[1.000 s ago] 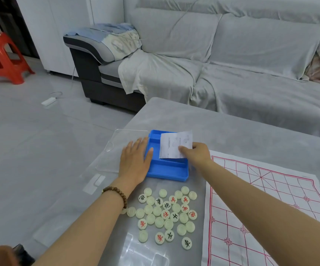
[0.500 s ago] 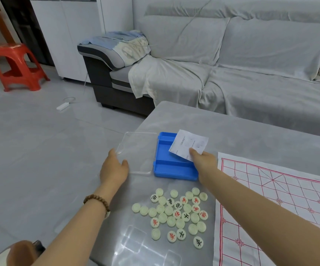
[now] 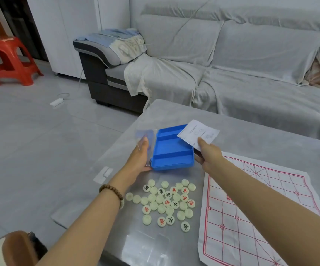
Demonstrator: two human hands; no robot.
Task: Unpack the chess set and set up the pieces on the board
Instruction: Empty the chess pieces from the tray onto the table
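Thirty-two pieces [image 3: 167, 202], one board [image 3: 224, 239], one box [image 3: 171, 150], one lid [image 3: 152, 141], one leaflet [image 3: 197, 133].

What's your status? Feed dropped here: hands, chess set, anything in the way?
Left hand holds clear lid upright beside blue tray. Right hand pinches paper slip over tray. Pieces heaped on table beside board, none placed. Nothing between pile and board.
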